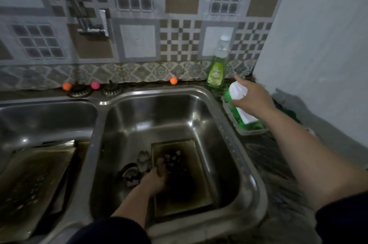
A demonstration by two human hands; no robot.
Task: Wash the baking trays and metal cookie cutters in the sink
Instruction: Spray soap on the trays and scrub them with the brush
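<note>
A dark, stained baking tray (191, 202) lies flat in the right sink basin (199, 116). Flower-shaped metal cookie cutters (142, 159) sit at the tray's left edge near the drain. My left hand (157, 176) rests down in that basin on the tray's left rim; what it grips is too dim to tell. Another stained baking tray (29, 184) leans in the left basin (47, 116). My right hand (253, 97) reaches over the counter to the right and is closed around a white and green dish soap bottle (239, 102), held tilted above a small container.
A second green soap bottle (218, 64) with a white cap stands by the tiled wall. A clear plastic container (249, 128) sits on the counter right of the sink. The tap (93, 24) is mounted on the wall. Small orange and pink balls (173, 80) lie along the sink's back edge.
</note>
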